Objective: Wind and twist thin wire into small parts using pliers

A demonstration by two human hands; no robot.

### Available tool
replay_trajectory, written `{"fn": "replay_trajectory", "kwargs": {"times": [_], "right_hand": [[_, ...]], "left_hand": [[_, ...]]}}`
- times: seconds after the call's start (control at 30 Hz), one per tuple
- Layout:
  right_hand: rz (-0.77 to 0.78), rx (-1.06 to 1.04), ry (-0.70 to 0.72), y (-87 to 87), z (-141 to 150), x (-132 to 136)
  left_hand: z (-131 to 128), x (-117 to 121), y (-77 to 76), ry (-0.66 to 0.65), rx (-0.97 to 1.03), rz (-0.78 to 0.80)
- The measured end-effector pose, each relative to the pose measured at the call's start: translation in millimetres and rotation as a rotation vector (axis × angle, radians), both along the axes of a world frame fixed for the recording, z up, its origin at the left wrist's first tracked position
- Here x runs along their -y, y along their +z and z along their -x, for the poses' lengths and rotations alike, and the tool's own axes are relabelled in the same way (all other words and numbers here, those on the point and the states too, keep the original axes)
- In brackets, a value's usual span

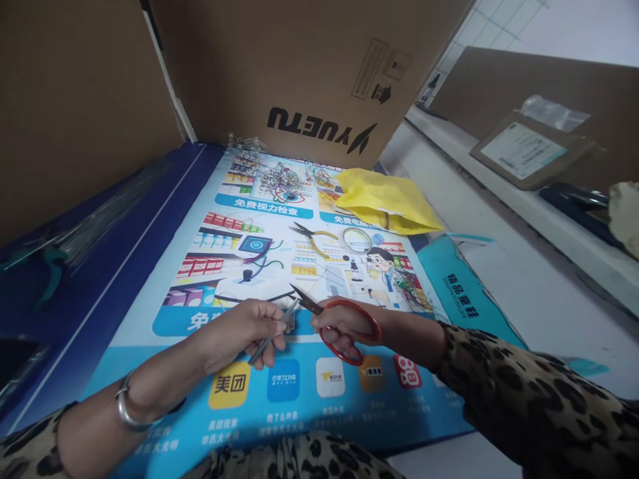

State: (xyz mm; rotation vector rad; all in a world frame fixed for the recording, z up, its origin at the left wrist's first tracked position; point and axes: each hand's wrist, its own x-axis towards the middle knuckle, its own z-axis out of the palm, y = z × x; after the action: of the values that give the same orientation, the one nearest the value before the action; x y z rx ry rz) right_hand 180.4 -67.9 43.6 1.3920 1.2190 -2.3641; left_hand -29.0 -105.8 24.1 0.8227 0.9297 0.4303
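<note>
My left hand (254, 329) is closed around slim grey metal tweezers (267, 342), whose tips point up and to the right. My right hand (342, 326) grips scissors (369, 324) with red handles, fingers through the loops. Their dark blades point up and left, close to the tweezers' tips. Whether anything thin lies between the two tools, I cannot tell. Just beyond my hands are yellow-handled pliers (319, 241), a clear ring-shaped roll (357, 239) and a few thin green and purple strands (264, 259).
A printed blue and white sheet (294, 346) covers the work surface. Bundles of fine wire-like bits (279, 179) lie at the back, before a large cardboard box (299, 66). A yellow bag (384, 199) is at back right. Teal-handled pliers (52, 273) lie left. A packet (529, 150) rests on a right-hand ledge.
</note>
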Motion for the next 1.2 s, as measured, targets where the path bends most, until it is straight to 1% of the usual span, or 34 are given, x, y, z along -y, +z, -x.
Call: {"fn": "replay_trajectory", "kwargs": {"times": [0.13, 0.3, 0.37, 0.5, 0.6, 0.7, 0.77, 0.83, 0.9, 0.93, 1.07, 1.13, 1.2], "right_hand": [[0.003, 0.001, 0.009, -3.4, -1.3, -0.5], [0.007, -0.026, -0.023, -8.2, -3.4, 0.5], [-0.024, -0.041, -0.031, -10.6, -5.1, 2.6], [-0.149, -0.088, -0.019, -17.1, -10.0, 7.2], [-0.137, -0.103, 0.001, -20.4, -12.9, 7.2], [-0.175, -0.094, 0.07, -17.1, -13.1, 5.9], [-0.245, -0.107, 0.103, -10.8, -11.9, 7.1], [-0.305, -0.108, 0.107, -2.6, -10.9, 10.9], [-0.374, -0.066, 0.096, 6.2, -11.3, 17.4], [-0.439, -0.028, 0.095, 10.5, -12.5, 21.4], [-0.804, 0.211, 0.156, 26.0, -27.3, 39.9], [-0.911, 0.35, 0.155, 31.4, -42.2, 49.9], [-1.003, 0.5, 0.106, 33.9, -62.4, 59.7]], "left_hand": [[0.4, -1.3, 0.1, -0.007, -0.002, 0.009], [0.5, -2.6, -1.4, -0.002, 0.007, 0.019], [0.6, -2.7, -2.3, 0.001, 0.016, 0.026], [0.7, -2.4, -0.9, 0.005, 0.017, 0.037], [0.9, -2.3, 0.9, -0.007, 0.014, 0.036], [2.8, -2.7, -0.9, -0.025, 0.039, 0.013], [5.3, -3.1, -4.0, -0.03, 0.091, -0.023], [8.1, -3.5, -6.9, -0.051, 0.14, -0.057], [10.5, -3.7, -8.5, -0.083, 0.165, -0.068], [11.4, -3.8, -8.8, -0.093, 0.167, -0.069], [13.1, -4.3, -8.3, -0.096, 0.132, -0.057], [13.8, -4.7, -8.2, -0.108, 0.106, -0.048], [14.4, -4.9, -8.6, -0.122, 0.088, -0.059]]}}
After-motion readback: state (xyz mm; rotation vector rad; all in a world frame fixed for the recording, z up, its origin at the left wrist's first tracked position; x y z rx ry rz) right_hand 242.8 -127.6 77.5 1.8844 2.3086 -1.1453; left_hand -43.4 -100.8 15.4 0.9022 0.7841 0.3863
